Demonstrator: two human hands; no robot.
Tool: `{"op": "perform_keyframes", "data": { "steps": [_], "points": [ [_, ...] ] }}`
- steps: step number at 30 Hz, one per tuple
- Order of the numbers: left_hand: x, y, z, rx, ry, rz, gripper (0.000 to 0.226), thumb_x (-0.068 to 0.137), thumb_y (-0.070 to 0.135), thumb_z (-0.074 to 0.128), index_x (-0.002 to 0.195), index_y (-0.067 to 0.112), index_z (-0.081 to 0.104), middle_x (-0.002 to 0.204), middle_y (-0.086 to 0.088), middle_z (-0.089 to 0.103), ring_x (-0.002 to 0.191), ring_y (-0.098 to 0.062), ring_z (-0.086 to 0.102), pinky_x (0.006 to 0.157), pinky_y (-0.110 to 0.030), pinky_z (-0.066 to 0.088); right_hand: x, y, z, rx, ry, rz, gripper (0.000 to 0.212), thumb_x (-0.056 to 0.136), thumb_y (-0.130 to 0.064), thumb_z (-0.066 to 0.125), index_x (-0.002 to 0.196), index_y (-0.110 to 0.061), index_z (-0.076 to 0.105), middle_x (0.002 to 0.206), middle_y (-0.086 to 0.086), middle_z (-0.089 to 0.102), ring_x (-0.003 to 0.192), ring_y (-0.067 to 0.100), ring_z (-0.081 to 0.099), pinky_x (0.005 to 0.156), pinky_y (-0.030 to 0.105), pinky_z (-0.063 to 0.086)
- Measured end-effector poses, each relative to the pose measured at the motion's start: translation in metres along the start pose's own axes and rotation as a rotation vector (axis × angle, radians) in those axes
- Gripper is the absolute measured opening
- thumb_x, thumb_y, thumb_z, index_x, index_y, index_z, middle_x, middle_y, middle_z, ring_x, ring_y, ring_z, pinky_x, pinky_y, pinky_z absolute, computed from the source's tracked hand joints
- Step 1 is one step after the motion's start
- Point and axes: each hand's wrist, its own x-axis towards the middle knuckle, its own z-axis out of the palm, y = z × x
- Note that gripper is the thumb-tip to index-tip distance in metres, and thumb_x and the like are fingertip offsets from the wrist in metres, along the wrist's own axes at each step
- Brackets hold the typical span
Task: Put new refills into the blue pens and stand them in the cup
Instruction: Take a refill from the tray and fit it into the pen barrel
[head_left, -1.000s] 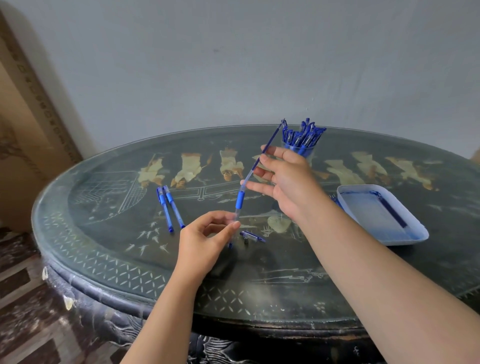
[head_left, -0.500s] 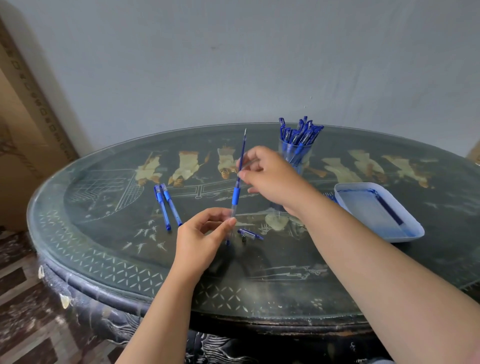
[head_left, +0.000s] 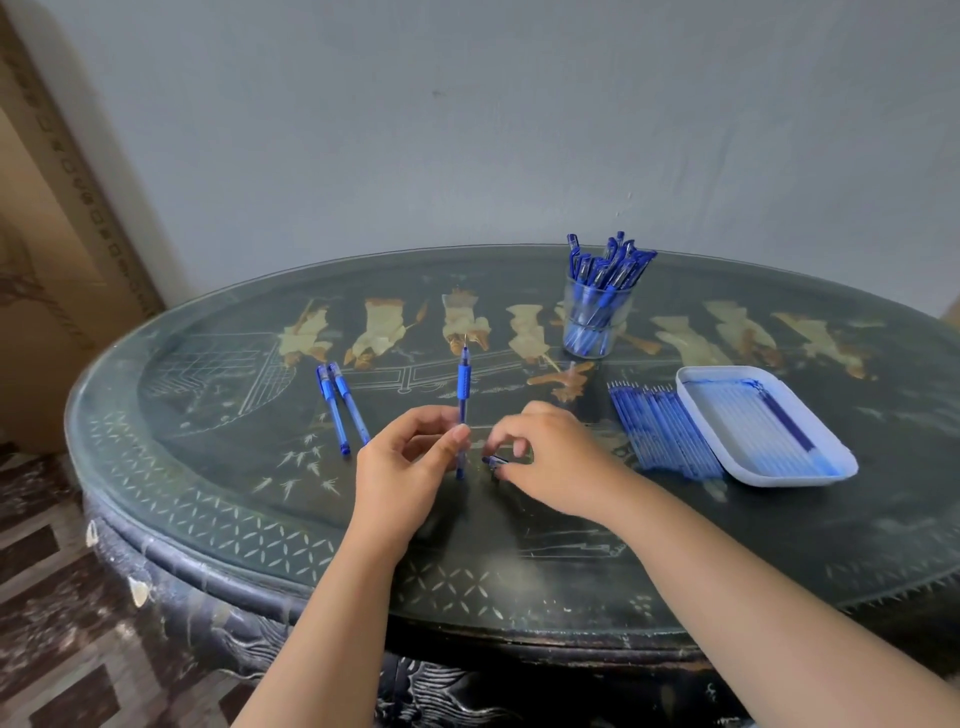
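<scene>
**The cap lies just right of the upright pen**

The left hand (head_left: 410, 467) pinches a slim blue pen with a rubber grip (head_left: 462, 382) at its lower barrel, between the thumb and the first fingers. The pen stands almost upright. Its lower end is at the dark glass-topped oval table (head_left: 208, 467), and its metal tip points up.

Just beside it, to the right, a small blue pen cap (head_left: 493, 460) lies flat on the table. The right hand (head_left: 556, 457) is curled over the cap, with thumb and forefinger pressed on it in a pinch.

So the cap is on the right side of the pen and lower than the tip. Its long axis lies across, while the pen's axis goes up. I judge that the cap must be lifted, turned upright and brought down over the tip, and the right hand is the nearer one for this.

The clear glass cup full of blue pens (head_left: 597, 317) stands farther back and to the right, well apart from both hands, and nothing stands between. A row of loose blue refills (head_left: 660, 426) lies near the right wrist, just beside a white plastic tray (head_left: 779, 480). The forearm could brush the refills on the way to the cup. Two more blue pens (head_left: 340, 405) lie side by side at the left.
</scene>
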Motion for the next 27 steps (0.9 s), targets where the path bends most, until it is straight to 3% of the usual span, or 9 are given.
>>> {"op": "perform_keyframes", "data": {
  "steps": [3, 8, 11, 15, 21, 24, 27],
  "points": [
    [-0.001, 0.0, 0.0, 0.0, 0.002, -0.009, 0.011, 0.087, 0.011, 0.07, 0.095, 0.018, 0.072, 0.086, -0.004, 0.073, 0.081, -0.024, 0.072, 0.081, -0.045, 0.06, 0.0, 0.003, 0.004, -0.042, -0.003, -0.017, 0.016, 0.091, -0.023, 0.066, 0.106, -0.025, 0.069, 0.099, -0.001, 0.049, 0.094, 0.016, 0.047, 0.08, 0.03, 0.043],
    [-0.001, 0.001, 0.001, 0.0, 0.001, -0.016, 0.011, 0.087, 0.01, 0.07, 0.095, 0.018, 0.072, 0.085, -0.005, 0.073, 0.08, -0.024, 0.071, 0.08, -0.044, 0.06, 0.003, 0.0, 0.006, -0.002, 0.018, -0.01, 0.006, 0.09, -0.024, 0.067, 0.095, -0.023, 0.07, 0.094, -0.004, 0.051, 0.085, 0.012, 0.051, 0.077, 0.026, 0.044],
    [0.0, 0.0, 0.001, -0.006, -0.003, -0.023, 0.013, 0.087, 0.01, 0.07, 0.093, 0.021, 0.072, 0.085, -0.005, 0.073, 0.082, -0.026, 0.071, 0.082, -0.046, 0.059, 0.007, -0.004, -0.013, 0.298, 0.158, 0.056, 0.001, 0.087, -0.022, 0.07, 0.086, -0.022, 0.07, 0.086, -0.009, 0.063, 0.078, 0.004, 0.059, 0.072, 0.02, 0.047],
    [0.0, -0.002, 0.001, 0.021, -0.011, -0.037, 0.014, 0.086, 0.013, 0.071, 0.092, 0.026, 0.073, 0.087, -0.001, 0.073, 0.084, -0.02, 0.072, 0.085, -0.046, 0.058, 0.018, -0.018, -0.052, 0.674, 0.269, 0.055, 0.007, 0.089, -0.01, 0.067, 0.09, -0.018, 0.068, 0.09, 0.004, 0.073, 0.087, 0.02, 0.07, 0.082, 0.032, 0.059],
    [0.0, -0.002, 0.001, 0.055, -0.025, -0.023, 0.014, 0.086, 0.016, 0.073, 0.091, 0.029, 0.073, 0.088, 0.003, 0.074, 0.087, -0.018, 0.072, 0.087, -0.047, 0.057, 0.03, -0.036, -0.074, 0.442, 0.229, -0.054, 0.011, 0.088, -0.012, 0.068, 0.087, -0.023, 0.07, 0.083, -0.005, 0.071, 0.078, 0.007, 0.066, 0.081, 0.03, 0.056],
    [0.0, -0.001, 0.001, 0.06, -0.025, -0.026, 0.015, 0.086, 0.016, 0.072, 0.09, 0.03, 0.073, 0.088, 0.004, 0.074, 0.087, -0.017, 0.072, 0.087, -0.047, 0.057, 0.031, -0.038, -0.076, 0.341, 0.172, -0.056, 0.009, 0.089, -0.013, 0.068, 0.088, -0.022, 0.071, 0.087, -0.001, 0.071, 0.074, 0.004, 0.059, 0.071, 0.019, 0.051],
    [0.0, -0.001, 0.001, 0.067, -0.024, -0.021, 0.016, 0.086, 0.015, 0.072, 0.089, 0.03, 0.073, 0.087, 0.005, 0.074, 0.086, -0.017, 0.072, 0.086, -0.046, 0.057, 0.031, -0.038, -0.075, 0.262, 0.11, -0.054, 0.007, 0.089, -0.016, 0.068, 0.092, -0.02, 0.073, 0.087, -0.01, 0.069, 0.075, -0.002, 0.057, 0.061, 0.007, 0.044]
  ]
}}
